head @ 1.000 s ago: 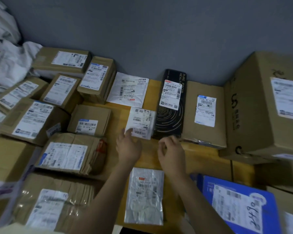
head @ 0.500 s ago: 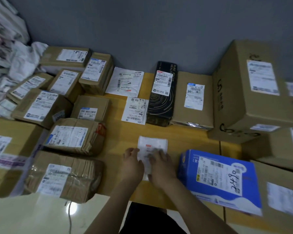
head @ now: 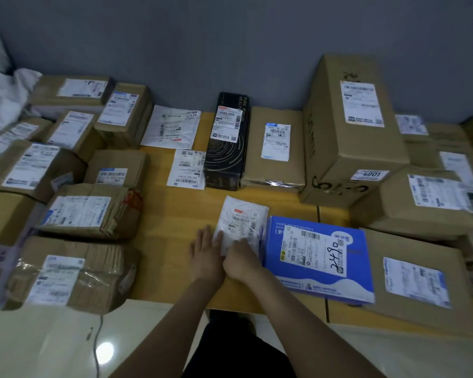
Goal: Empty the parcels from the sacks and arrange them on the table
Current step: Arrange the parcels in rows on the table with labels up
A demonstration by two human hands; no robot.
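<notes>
Head view: we have the white pouch parcel [head: 242, 222] on the counter [head: 170, 214], near middle, just left of the blue box [head: 320, 257]. Our left grip [head: 206, 255] lies flat, fingers [head: 206, 237] straight on its left edge; whether the right grip [head: 242, 260] pinches or only presses its near end, we cannot tell. Pushed unevenly, the slick pouch may ride onto the box or crumple.

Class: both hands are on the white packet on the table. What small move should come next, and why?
Probably lift both hands away and leave the white packet where it is. It lies flat on the table, label up, close beside the blue box, with the left hand and right hand on its near end. It looks placed, so letting go seems right.
</notes>
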